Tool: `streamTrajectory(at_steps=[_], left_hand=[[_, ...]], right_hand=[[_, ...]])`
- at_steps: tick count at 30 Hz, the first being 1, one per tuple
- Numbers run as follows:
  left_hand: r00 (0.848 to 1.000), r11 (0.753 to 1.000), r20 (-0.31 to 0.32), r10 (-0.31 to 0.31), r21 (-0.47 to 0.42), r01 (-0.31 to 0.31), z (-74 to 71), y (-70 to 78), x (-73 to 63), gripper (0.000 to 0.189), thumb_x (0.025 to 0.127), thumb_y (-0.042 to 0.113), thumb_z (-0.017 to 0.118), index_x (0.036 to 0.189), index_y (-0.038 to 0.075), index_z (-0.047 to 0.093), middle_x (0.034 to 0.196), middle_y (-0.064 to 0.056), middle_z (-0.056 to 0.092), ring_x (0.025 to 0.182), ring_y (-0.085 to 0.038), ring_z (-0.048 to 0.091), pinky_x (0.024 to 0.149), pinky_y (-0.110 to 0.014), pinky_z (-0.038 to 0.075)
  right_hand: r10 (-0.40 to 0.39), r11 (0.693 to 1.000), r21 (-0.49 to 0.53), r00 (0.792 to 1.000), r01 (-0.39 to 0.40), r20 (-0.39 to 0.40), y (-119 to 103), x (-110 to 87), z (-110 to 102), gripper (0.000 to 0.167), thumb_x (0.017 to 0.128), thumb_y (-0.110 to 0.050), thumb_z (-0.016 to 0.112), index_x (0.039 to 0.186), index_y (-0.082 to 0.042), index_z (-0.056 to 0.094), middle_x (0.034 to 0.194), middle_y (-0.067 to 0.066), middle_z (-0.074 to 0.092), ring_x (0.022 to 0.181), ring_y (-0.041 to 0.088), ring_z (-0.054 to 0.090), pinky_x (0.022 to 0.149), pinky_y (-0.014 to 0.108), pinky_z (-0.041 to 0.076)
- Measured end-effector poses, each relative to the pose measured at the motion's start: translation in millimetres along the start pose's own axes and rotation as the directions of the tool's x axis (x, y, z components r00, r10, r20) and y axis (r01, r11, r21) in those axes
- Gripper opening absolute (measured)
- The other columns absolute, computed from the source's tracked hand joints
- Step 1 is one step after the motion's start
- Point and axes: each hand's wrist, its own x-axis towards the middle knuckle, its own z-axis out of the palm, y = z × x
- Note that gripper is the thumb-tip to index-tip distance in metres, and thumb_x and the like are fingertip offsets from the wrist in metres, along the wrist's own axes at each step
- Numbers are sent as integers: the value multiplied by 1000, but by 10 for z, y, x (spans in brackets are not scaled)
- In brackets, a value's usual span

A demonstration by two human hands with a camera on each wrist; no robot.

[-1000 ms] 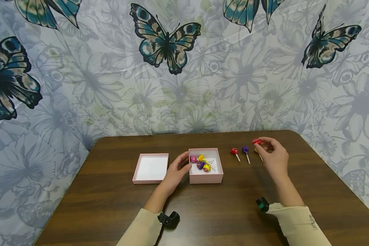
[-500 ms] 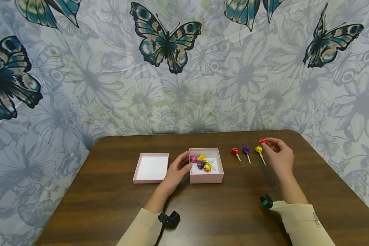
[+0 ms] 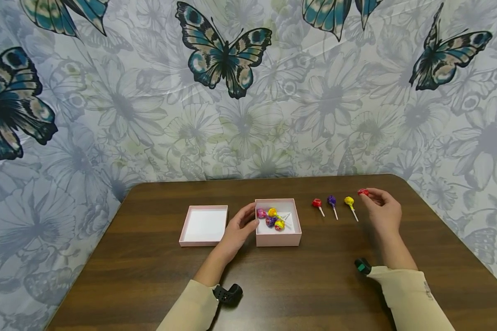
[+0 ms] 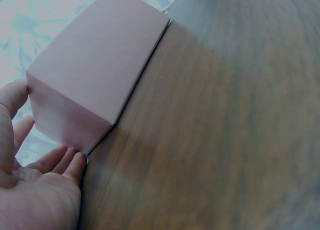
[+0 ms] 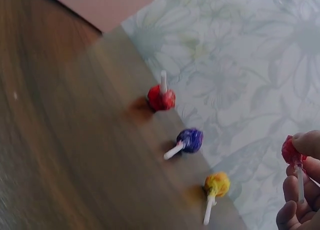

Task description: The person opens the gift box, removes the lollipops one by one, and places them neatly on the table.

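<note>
My right hand [image 3: 384,211] pinches a red lollipop [image 3: 362,192] by its head, above the table's right side. In the right wrist view that lollipop [image 5: 291,151] has its white stick pointing down along the fingers. Left of this hand lie a yellow lollipop [image 3: 349,201], a purple lollipop [image 3: 332,201] and a red lollipop [image 3: 316,202], in a row on the table. My left hand [image 3: 237,232] rests with relaxed fingers against the left side of a pink box [image 3: 278,240]. Inside the box is a small heap of several lollipops [image 3: 271,218].
The pink lid [image 3: 203,244] lies left of the box, white inside facing up. A brown wooden table [image 3: 157,285] carries everything. Behind its far edge hangs a butterfly-and-flower cloth [image 3: 248,138].
My right hand has moved right with the red lollipop, past the yellow one, which is now fully in view. The left hand and box stay in place.
</note>
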Motion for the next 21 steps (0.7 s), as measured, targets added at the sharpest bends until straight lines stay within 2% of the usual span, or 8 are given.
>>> streamTrajectory(at_steps=[8, 15, 21], left_hand=[[1000, 1000, -5, 3, -7, -3, -1, -14, 8, 52, 101, 17, 59, 151, 21, 43, 158, -8, 41, 148, -30, 37, 121, -51, 31], [1000, 1000, 1, -1, -2, 1, 3, -16, 6, 52, 101, 18, 58, 151, 22, 43, 158, -8, 41, 148, -31, 37, 121, -51, 31], [1000, 1000, -10, 1, -9, -1, 3, -8, 1, 52, 101, 17, 59, 150, 22, 44, 157, -7, 42, 147, -30, 38, 121, -51, 32]], right_hand=[[55, 998, 23, 998, -55, -10, 200, 161, -24, 25, 89, -23, 76, 110, -12, 70, 76, -28, 58, 74, -7, 54, 56, 9, 43], [75, 997, -36, 997, -75, -19, 314, 249, -34, 27, 89, -26, 75, 111, -10, 70, 72, -30, 55, 74, -8, 51, 57, 8, 42], [80, 992, -95, 997, -81, -7, 396, 318, 2, 36, 90, -28, 74, 117, -5, 68, 72, -31, 52, 75, -8, 49, 60, 7, 42]])
